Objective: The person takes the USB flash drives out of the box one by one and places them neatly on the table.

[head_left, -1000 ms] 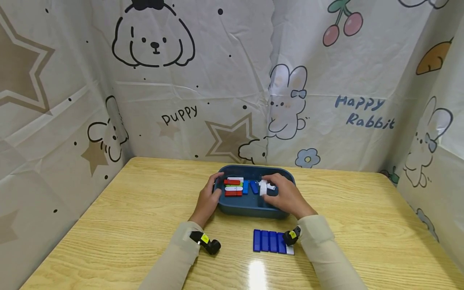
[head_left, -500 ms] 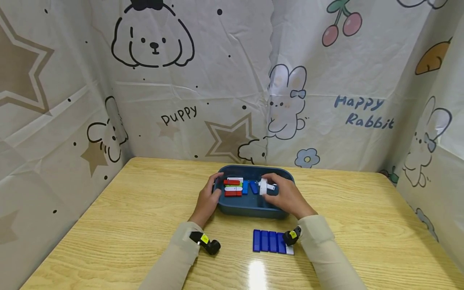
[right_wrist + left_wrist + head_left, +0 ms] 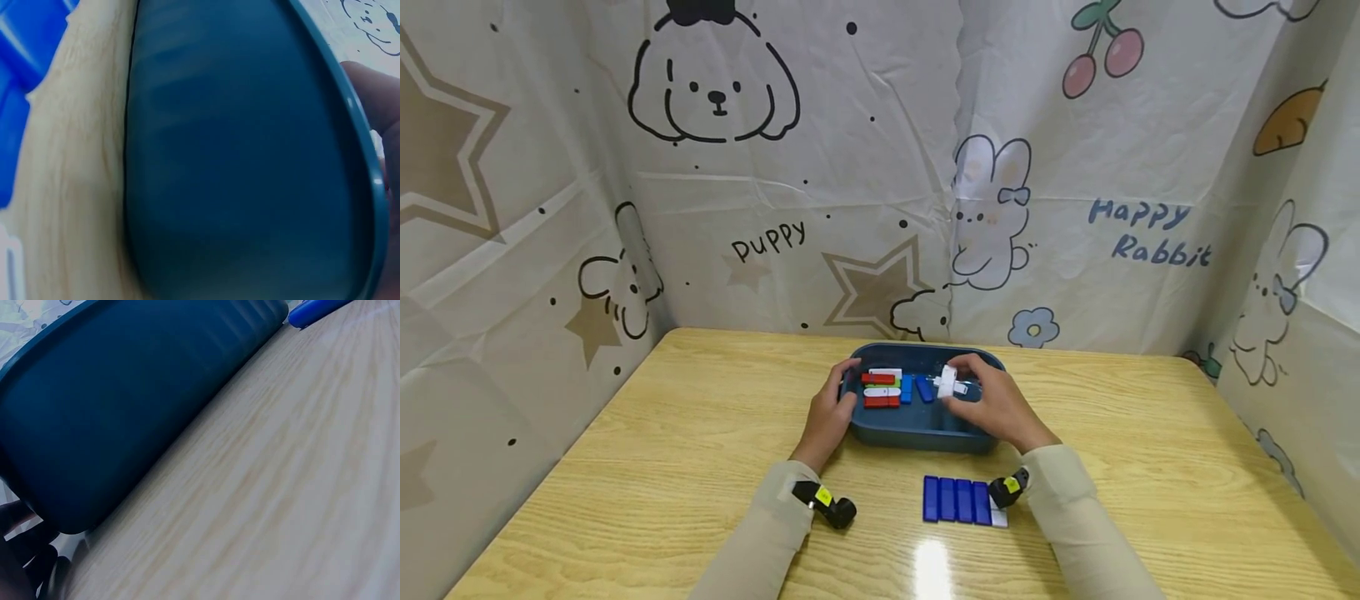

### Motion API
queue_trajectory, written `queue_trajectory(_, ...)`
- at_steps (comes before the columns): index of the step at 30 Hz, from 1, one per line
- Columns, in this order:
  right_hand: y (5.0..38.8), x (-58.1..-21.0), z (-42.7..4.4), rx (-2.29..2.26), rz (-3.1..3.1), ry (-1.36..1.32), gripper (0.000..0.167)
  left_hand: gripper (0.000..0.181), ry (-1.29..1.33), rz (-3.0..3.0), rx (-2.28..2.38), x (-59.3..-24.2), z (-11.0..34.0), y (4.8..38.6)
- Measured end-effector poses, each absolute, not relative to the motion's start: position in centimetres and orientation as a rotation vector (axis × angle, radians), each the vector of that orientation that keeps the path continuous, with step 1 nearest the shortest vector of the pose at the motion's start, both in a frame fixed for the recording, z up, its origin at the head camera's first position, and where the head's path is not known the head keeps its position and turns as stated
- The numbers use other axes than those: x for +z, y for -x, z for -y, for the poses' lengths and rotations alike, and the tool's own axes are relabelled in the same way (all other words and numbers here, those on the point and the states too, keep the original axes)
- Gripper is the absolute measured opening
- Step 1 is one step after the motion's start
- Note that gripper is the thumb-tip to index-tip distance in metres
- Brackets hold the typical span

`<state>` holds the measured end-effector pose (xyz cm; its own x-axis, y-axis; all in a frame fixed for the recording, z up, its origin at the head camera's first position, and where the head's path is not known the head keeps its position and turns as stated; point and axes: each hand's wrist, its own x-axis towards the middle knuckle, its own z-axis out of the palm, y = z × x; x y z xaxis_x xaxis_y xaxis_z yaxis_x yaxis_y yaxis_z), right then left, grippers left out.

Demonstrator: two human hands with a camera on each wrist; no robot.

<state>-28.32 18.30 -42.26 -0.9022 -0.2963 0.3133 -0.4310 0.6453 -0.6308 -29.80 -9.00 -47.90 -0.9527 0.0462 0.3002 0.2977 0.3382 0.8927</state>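
Note:
A dark blue plastic bin (image 3: 917,438) stands near the back of the table. My left hand (image 3: 829,417) grips its left end, thumb on the near side; in the left wrist view, fingers (image 3: 31,544) show dimly by the bin's corner. Over the bin's right half, my right hand (image 3: 1000,405) pinches a white plastic piece (image 3: 948,382) with a narrow tip pointing left and what looks like a clear part to its right. Its exact kind is unclear. Inside the bin lie small red sticks (image 3: 882,402), a white stick (image 3: 882,392), a green one partly covered, and blue sticks (image 3: 907,389).
Several flat dark blue pieces (image 3: 947,499) lie side by side on the table before the bin, with a white piece (image 3: 999,517) at their right end. The right wrist camera (image 3: 1007,488) hangs over that end. A printed cloth (image 3: 760,275) walls the table's back and sides.
The right hand has shifted slightly right and up with the white piece, which now tilts a little. The left hand and bin look unmoved; the head view has tipped slightly.

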Motion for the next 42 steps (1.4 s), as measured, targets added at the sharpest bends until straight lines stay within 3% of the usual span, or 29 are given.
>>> queue_trajectory(18, 26.0, -41.8, -20.3, 1.03, 2.595, -0.654, 0.048, 0.053, 0.322, 2.376, -1.626, -47.9, 9.1, 29.9)
queue_trajectory(42, 20.3, -43.3, -26.0, 0.849, 2.584, -0.726, 0.048, 0.051, 0.317, 2.385, -1.641, -47.9, 9.1, 29.8)
